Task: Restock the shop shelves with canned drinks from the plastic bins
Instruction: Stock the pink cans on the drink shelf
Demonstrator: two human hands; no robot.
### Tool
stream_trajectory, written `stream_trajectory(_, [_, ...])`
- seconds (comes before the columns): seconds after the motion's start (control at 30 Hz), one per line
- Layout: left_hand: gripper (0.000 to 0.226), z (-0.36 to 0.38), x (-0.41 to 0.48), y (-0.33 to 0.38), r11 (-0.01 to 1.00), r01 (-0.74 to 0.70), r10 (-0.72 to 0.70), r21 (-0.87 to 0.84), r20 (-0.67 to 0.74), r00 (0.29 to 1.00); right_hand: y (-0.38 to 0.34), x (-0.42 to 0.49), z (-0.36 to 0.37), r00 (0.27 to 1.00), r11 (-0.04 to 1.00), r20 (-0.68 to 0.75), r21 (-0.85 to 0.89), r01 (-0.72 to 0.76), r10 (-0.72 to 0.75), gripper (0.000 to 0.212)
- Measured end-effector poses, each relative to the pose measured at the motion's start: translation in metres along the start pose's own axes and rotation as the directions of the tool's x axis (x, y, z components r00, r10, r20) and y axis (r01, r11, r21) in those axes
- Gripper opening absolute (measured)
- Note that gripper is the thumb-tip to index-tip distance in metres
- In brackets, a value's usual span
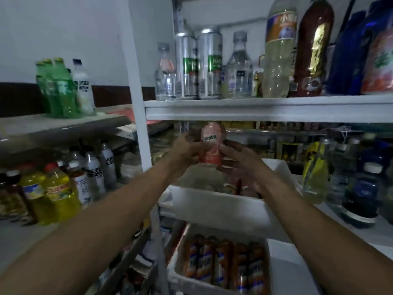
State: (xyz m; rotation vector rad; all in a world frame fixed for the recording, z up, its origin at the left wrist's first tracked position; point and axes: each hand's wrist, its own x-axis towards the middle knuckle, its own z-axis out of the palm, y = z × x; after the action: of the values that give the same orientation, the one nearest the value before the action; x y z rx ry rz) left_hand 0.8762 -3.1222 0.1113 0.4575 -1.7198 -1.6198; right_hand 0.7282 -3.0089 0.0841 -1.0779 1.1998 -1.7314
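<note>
Where white shelving (265,112) stands, hands (187,150) (240,158) grip a can (212,143).

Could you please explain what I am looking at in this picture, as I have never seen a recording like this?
There is no machine here: a person wears a wide-angle camera on the head, so this single picture looks forward and down along both forearms. The left hand and the right hand hold one pink can between them, fingers curled round its sides, just below the upper shelf. Below the hands is a white plastic bin with more cans; lower down, a second bin holds orange cans. Silver cans and bottles stand on the upper shelf.
</note>
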Motion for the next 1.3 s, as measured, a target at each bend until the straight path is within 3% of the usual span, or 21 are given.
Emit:
stream_trajectory(0.13, [0.054,-0.023,-0.03,0.005,0.998,0.021,-0.021,-0.059,0.003,1.0,0.003,-0.006,0.032,0.997,0.999,0.078,0.019,0.027,-0.028,0.047])
stream_trajectory(0.2, [0.044,-0.041,-0.048,0.01,0.998,0.012,-0.014,-0.06,-0.037,0.999,0.008,-0.005,0.054,0.995,0.999,0.091,0.031,0.035,-0.038,0.052])
stream_trajectory(0.27, [0.034,-0.065,-0.064,0.014,0.999,0.004,-0.007,-0.045,-0.073,0.997,0.012,-0.005,0.08,0.993,0.998,0.101,0.029,0.05,-0.053,0.05])
stream_trajectory(0.37, [0.046,-0.103,-0.09,0.022,1.0,-0.013,0.011,-0.014,-0.163,0.986,0.018,-0.006,0.126,0.988,0.996,0.121,0.012,0.09,-0.091,0.045])
stream_trajectory(0.43, [0.035,-0.122,-0.113,0.029,1.0,-0.013,0.02,0.027,-0.257,0.966,0.023,-0.008,0.159,0.982,0.993,0.145,0.02,0.115,-0.117,0.038])
stream_trajectory(0.5, [0.026,-0.144,-0.137,0.033,0.995,-0.02,0.052,0.1,-0.324,0.945,0.029,-0.013,0.192,0.973,0.993,0.199,0.015,0.118,-0.119,0.04])
stream_trajectory(0.6, [0.031,-0.184,-0.177,0.037,0.988,-0.015,0.077,0.156,-0.399,0.914,0.043,-0.023,0.235,0.953,0.997,0.293,0.029,0.073,-0.078,0.035])
stream_trajectory(0.73, [0.046,-0.229,-0.235,0.045,0.995,0.019,0.031,0.098,-0.483,0.875,0.064,-0.03,0.285,0.893,0.998,0.449,0.057,-0.002,-0.024,0.029])
stream_trajectory(0.97, [0.014,-0.298,-0.33,0.055,0.998,0.001,0.041,0.066,-0.63,0.776,0.092,-0.057,0.389,0.77,0.991,0.631,0.021,-0.135,0.091,0.04])
stream_trajectory(1.1, [0.011,-0.33,-0.387,0.065,0.992,0.043,0.054,0.116,-0.713,0.699,0.104,-0.077,0.448,0.71,0.989,0.699,0.021,-0.144,0.088,0.039])
stream_trajectory(1.3, [0.044,-0.364,-0.474,0.083,0.946,0.176,0.126,0.273,-0.808,0.575,0.134,-0.116,0.536,0.63,0.99,0.774,0.024,-0.14,0.07,0.036])
